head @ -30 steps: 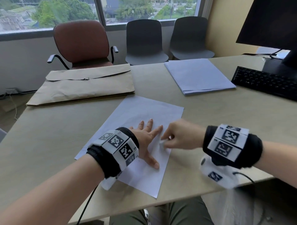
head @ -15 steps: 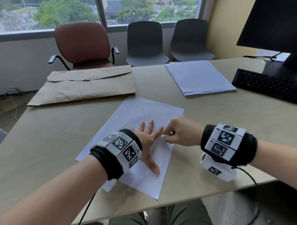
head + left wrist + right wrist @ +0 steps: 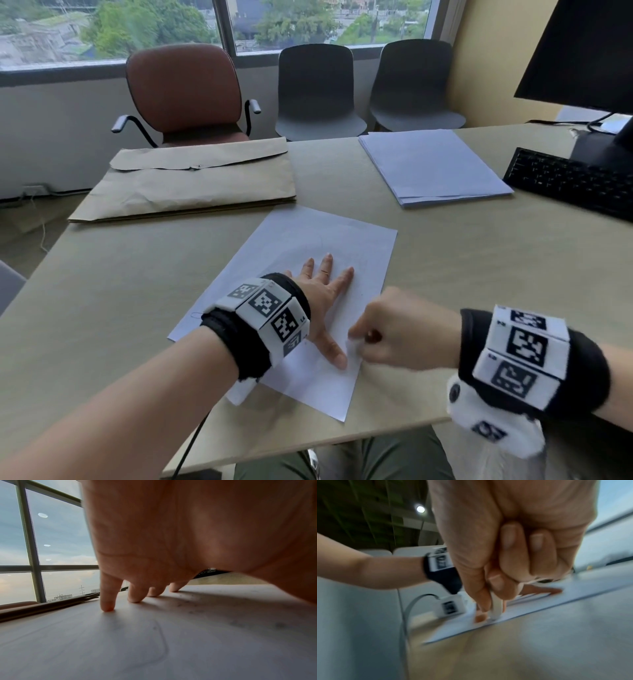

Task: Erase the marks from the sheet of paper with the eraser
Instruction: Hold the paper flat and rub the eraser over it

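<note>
A white sheet of paper [image 3: 329, 240] lies on the beige desk in front of me, with faint pencil marks [image 3: 163, 642] on it. My left hand [image 3: 322, 291] lies flat on the sheet with fingers spread, pressing it down; its fingertips [image 3: 107, 607] touch the paper. My right hand [image 3: 394, 329] pinches a small white eraser [image 3: 495, 608] between thumb and fingers, its tip on the sheet near the right edge, just beside my left thumb. In the head view the eraser [image 3: 352, 344] barely shows under the fist. The right wrist view is blurred.
A brown envelope folder [image 3: 191, 181] lies at the back left, a stack of white paper [image 3: 431, 168] at the back right. A black keyboard [image 3: 575, 181] and monitor [image 3: 582, 51] stand at the far right. Chairs [image 3: 185, 92] line the far side. The desk's front edge [image 3: 308, 442] is close.
My right hand with the eraser has slid down the sheet toward me, from beside my left index fingertip to beside my left thumb. The left hand has stayed flat on the paper.
</note>
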{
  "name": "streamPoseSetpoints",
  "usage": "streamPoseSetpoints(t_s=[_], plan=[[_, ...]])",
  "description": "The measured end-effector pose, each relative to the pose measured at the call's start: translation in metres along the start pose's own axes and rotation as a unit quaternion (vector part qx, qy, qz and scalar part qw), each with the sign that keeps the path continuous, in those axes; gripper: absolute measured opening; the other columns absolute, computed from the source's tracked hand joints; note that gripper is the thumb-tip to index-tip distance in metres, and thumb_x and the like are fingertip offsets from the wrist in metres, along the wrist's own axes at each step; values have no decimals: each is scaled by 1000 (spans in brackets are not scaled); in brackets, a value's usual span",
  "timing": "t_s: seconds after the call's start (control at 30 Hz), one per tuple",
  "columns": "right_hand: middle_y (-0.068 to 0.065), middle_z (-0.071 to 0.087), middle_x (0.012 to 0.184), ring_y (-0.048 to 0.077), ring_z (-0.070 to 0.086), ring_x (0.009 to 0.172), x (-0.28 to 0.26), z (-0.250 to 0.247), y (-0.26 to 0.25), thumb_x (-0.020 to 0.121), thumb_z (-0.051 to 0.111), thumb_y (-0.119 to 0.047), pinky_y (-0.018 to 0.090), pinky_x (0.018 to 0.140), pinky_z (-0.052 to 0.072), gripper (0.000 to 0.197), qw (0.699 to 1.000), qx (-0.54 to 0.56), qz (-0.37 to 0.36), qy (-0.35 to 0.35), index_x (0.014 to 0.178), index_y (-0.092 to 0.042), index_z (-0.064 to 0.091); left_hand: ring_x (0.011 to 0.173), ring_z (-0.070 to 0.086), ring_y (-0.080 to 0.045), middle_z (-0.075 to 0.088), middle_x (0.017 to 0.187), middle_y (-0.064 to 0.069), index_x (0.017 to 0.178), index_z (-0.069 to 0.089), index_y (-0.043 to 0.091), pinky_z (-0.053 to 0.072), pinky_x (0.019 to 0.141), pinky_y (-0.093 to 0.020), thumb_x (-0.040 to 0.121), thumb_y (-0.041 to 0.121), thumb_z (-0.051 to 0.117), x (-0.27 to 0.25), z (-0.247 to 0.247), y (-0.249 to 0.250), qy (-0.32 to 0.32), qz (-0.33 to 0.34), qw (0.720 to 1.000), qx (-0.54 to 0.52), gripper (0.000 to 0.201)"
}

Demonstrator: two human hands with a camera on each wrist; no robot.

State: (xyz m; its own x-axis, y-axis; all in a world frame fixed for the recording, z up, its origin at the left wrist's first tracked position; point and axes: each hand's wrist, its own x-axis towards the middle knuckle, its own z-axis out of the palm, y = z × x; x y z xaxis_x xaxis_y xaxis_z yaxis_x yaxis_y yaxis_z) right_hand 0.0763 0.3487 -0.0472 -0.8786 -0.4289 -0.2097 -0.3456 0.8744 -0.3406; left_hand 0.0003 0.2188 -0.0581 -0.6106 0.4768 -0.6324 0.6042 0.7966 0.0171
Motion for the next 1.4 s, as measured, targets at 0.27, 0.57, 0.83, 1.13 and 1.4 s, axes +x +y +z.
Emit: streamPoseSetpoints(t_s=[0.27, 0.57, 0.83, 1.13, 1.4], plan=[[3, 38, 52, 24, 39, 61, 11, -9, 18, 85, 52, -23, 28, 61, 37, 27, 997, -37, 44, 45, 61, -10, 53, 143, -21, -30, -34, 151, -5, 142, -30, 30, 1, 115, -53, 60, 63, 75, 1, 1, 0, -1, -3, 1000, 0, 137], [0, 40, 43, 17, 40, 51, 12, -10, 20, 81, 55, -17, 25, 56, 39, 31, 996, 30, 67, 43, 51, -15, 47, 143, -17, -36, -28, 154, -9, 144, -14, 43, 8, 114, -59, 58, 60, 78, -2, -3, -1, 5, 25, 1000, -15, 127], [-14, 52, 44, 13, 43, 53, 20, -20, 28, 84, 57, -26, 26, 59, 39, 28, 991, 48, 91, 85, 57, -21, 63, 139, -32, -24, -31, 153, 3, 148, -11, 35, -13, 109, -60, 56, 58, 80, -1, -2, -2, 43, 50, 998, 7, 131], [6, 41, 53, 24, 35, 56, -2, -2, 2, 82, 52, -21, 33, 59, 40, 24, 1000, 2, 13, -26, 62, -7, 55, 141, -26, -18, -32, 151, 10, 144, -25, 30, -3, 115, -57, 60, 57, 78, -3, -2, -4, -10, 59, 998, 13, 136], [4, 49, 57, 24, 44, 62, 11, -12, 15, 83, 53, -24, 30, 62, 44, 26, 997, -3, 70, 34, 61, -11, 58, 141, -26, -20, -33, 151, 8, 144, -27, 30, -3, 114, -58, 61, 59, 76, -3, -3, -5, -13, 51, 999, 9, 135]])
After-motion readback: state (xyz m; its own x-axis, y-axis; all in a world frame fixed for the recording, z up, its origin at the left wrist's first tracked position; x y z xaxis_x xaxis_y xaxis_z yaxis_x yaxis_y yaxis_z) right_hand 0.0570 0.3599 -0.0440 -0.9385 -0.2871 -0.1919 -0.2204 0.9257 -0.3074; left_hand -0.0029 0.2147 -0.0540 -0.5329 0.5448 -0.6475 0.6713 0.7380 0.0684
